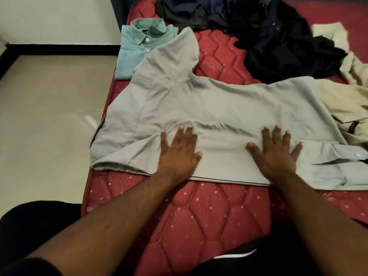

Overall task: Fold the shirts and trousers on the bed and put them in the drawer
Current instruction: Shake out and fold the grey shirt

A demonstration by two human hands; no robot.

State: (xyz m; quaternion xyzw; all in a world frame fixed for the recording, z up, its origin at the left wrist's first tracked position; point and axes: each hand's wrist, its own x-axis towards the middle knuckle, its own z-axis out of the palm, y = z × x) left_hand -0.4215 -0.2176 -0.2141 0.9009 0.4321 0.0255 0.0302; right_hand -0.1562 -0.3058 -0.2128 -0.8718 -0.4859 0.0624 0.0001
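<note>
both the left hand (179,150) and the right hand (275,150) are pressing flat, fingers spread apart, on the grey shirt (219,108) lying on the bed (199,212).

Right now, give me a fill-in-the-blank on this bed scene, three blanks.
1. Both hands, left hand and right hand, press flat on the ____ shirt.
2. The folded green shirt lies on the mattress near its ____ edge.
3. The mattress is ____ in colour.

Missing: grey; left; red
</note>
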